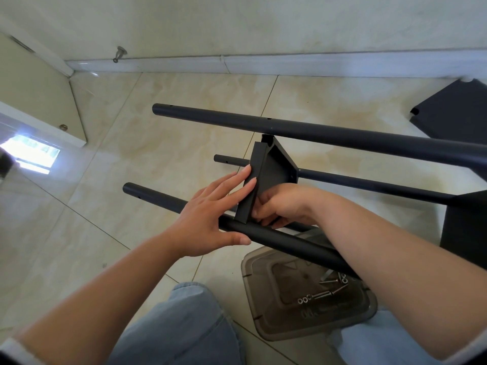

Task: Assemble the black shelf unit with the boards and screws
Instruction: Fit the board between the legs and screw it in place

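So the black shelf frame is lying on its side on the tile floor (pixel 163 143), with three dark tubes running left to right: the top tube (pixel 303 130) nearest the wall, a thinner-looking far tube (pixel 369 183) lower down, and the near tube (pixel 276 237) closest to the person. A black board (pixel 266 175) stands on edge between the tubes, its top corner tucked under the top tube and its bottom edge down at the near tube.

The left hand (pixel 208 217) is flat and spread: fingers straight and pressed against the board's left face, thumb lying along the near tube. The right hand (pixel 279 204) is curled up at the bottom right of the board, fingers bunched together right where board meets tube. Honestly can't tell what it's pinching, the fingertips are hidden.

Just below the near tube there's a clear brown plastic tray (pixel 266 325) on the floor with loose screws (pixel 325 293) and washers in it. Another black board (pixel 456 111) lies off to the right by the wall. Person's in light jeans (pixel 181 327), kneeling or sitting.
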